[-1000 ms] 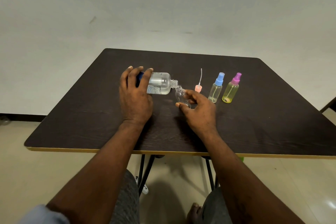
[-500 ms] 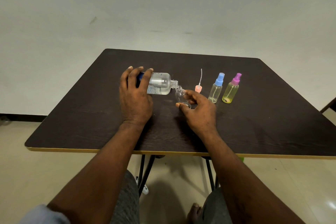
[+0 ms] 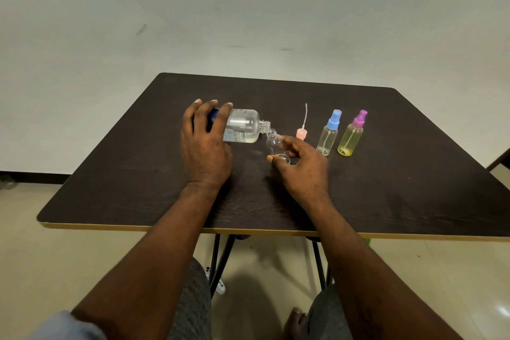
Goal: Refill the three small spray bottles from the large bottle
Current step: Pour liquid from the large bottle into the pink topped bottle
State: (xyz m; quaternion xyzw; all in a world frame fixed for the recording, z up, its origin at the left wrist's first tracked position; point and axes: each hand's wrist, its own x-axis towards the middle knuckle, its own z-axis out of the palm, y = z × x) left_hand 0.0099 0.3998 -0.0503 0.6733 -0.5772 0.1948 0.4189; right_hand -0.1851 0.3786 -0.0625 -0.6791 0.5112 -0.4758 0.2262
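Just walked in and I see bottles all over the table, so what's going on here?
A person is refilling small spray bottles. The left hand tips the large clear bottle on its side, with its mouth over the neck of an uncapped small bottle that the right hand steadies on the dark table. That bottle's pink spray cap stands apart just behind. The blue-capped bottle and the purple-capped bottle stand closed to the right.

I see a dark wood-grain tabletop with yellow edging, black metal legs, plain scuffed white wall, glossy beige floor tiles.
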